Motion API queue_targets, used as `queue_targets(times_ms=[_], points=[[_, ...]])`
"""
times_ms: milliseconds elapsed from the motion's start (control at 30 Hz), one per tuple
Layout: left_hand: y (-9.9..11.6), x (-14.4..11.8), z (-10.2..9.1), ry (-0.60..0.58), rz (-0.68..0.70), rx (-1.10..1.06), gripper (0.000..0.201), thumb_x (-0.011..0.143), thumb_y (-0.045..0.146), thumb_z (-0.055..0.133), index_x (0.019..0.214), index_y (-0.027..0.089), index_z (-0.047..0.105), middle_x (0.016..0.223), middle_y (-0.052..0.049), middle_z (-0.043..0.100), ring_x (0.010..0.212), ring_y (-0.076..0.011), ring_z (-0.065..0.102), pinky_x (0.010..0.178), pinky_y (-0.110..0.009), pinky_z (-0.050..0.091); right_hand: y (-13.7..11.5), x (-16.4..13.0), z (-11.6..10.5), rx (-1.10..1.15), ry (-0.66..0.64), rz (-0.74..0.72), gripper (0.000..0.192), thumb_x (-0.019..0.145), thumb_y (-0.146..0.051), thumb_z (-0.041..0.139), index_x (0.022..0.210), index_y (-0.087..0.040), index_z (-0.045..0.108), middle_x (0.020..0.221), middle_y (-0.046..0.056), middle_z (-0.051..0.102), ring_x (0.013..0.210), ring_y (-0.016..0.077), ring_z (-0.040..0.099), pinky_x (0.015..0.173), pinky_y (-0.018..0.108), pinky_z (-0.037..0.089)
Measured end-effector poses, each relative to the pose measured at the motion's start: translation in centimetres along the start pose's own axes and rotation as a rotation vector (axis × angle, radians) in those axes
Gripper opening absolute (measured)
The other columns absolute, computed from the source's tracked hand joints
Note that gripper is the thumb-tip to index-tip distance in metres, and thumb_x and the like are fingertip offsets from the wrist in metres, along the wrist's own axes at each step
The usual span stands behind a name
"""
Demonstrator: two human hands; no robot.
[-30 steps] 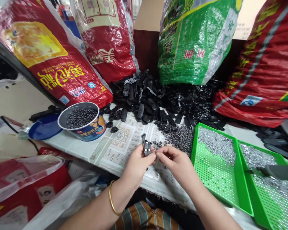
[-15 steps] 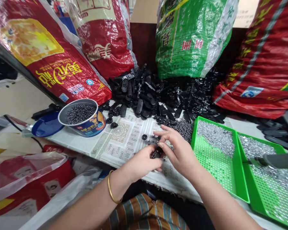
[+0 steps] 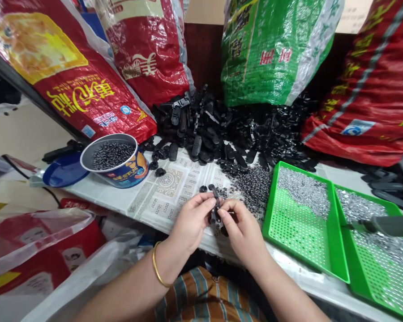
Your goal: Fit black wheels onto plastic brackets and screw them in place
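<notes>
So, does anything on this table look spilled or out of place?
Yes. Small dark pellets lie loose on the newspaper beside the green tray, though a tin holds similar ones. Both hands hold a black part.

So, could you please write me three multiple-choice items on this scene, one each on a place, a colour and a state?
1. Where is the tin?
A. left of the hands
B. inside a tray
C. on the green sack

2. What colour are the trays?
A. blue
B. green
C. red

3. How is the black part held?
A. lying loose
B. by left hand only
C. by both hands, right hand too

Answers: 1 A, it stands on the newspaper far left; 2 B, both are bright green; 3 C, fingers of both hands pinch it.
</notes>
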State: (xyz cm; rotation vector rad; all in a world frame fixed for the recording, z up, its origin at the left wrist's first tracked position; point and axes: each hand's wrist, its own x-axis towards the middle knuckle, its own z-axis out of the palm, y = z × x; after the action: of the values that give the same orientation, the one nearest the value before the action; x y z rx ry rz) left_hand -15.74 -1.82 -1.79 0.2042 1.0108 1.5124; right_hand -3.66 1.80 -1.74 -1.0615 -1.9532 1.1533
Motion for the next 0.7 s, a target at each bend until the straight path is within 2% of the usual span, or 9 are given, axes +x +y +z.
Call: queue_targets(times_ms=[67, 133, 267, 500, 700], points=[[0.1, 0.0, 0.1, 0.035, 0.017, 0.031, 0.017, 0.067, 0.018, 0.068, 0.081, 0.014, 0.061, 0.073, 0.0, 0.063, 0.067, -0.009, 0.057, 0.061, -0.019, 0.043, 0.0, 0.3, -0.4, 0.05, -0.011, 0.042, 0.014, 0.086, -0.032, 0.047, 0.077, -0.021, 0.05, 0.081, 0.001, 0.055, 0.077, 0.0151, 0.051, 0.071, 0.028, 0.039], [0.2, 0.0, -0.1, 0.062, 0.022, 0.107, 0.016, 0.066, 0.018, 0.068, 0.08, 0.014, 0.061, 0.069, 0.001, 0.062, 0.062, -0.008, 0.054, 0.057, -0.018, 0.04, 0.0, 0.7, -0.9, 0.129, -0.082, 0.139, 0.017, 0.085, -0.034, 0.047, 0.076, -0.02, 0.05, 0.076, 0.0, 0.053, 0.073, 0.0147, 0.049, 0.069, 0.028, 0.038], [0.0, -0.2, -0.6, 0.032, 0.025, 0.215, 0.015, 0.067, 0.02, 0.066, 0.081, 0.015, 0.061, 0.066, 0.001, 0.061, 0.061, -0.0096, 0.054, 0.06, -0.022, 0.041, -0.2, 1.6, -1.5, 0.316, -0.222, 0.259, 0.021, 0.083, -0.037, 0.049, 0.072, -0.019, 0.048, 0.067, -0.002, 0.051, 0.066, 0.0128, 0.046, 0.065, 0.026, 0.037], [-0.2, -0.6, -0.8, -0.05, 0.023, 0.28, 0.012, 0.072, 0.022, 0.063, 0.081, 0.016, 0.061, 0.064, -0.001, 0.065, 0.066, -0.0132, 0.059, 0.065, -0.024, 0.043, -0.7, 2.1, -1.4, 0.451, -0.251, 0.395, 0.024, 0.077, -0.04, 0.056, 0.07, -0.019, 0.048, 0.059, -0.003, 0.053, 0.056, 0.011, 0.046, 0.058, 0.025, 0.033], [-0.2, -0.7, -0.9, -0.06, 0.044, 0.343, 0.015, 0.072, 0.024, 0.064, 0.083, 0.015, 0.061, 0.065, -0.001, 0.066, 0.066, -0.0135, 0.06, 0.065, -0.025, 0.044, -0.7, 2.4, -1.8, 0.421, -0.292, 0.394, 0.023, 0.076, -0.038, 0.056, 0.069, -0.018, 0.047, 0.056, -0.004, 0.053, 0.055, 0.0106, 0.048, 0.057, 0.025, 0.032]])
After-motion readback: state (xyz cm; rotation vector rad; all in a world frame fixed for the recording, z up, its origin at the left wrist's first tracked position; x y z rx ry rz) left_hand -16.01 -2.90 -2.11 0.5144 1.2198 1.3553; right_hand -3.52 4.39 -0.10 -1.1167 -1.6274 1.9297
